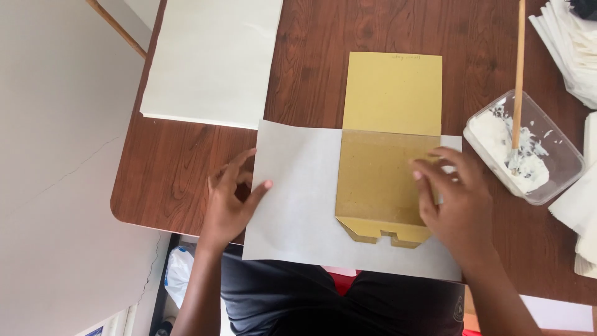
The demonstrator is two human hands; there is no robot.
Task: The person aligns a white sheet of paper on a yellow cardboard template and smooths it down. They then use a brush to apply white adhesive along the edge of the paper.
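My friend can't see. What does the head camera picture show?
Two hands press a white paper sheet around a tan cardboard template on a brown wooden table: left hand on the paper, right hand on the cardboard's edge. A tub of white paste with a stick sits nearby.

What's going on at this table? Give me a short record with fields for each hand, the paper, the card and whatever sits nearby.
left hand: fingers spread on the left edge of the white sheet
right hand: fingertips on the right edge of the brown card template
brown card template: lies flat across the white sheet
table: dark wood
plastic tub: white paste, wooden stick standing in it
paper stack: white, far left
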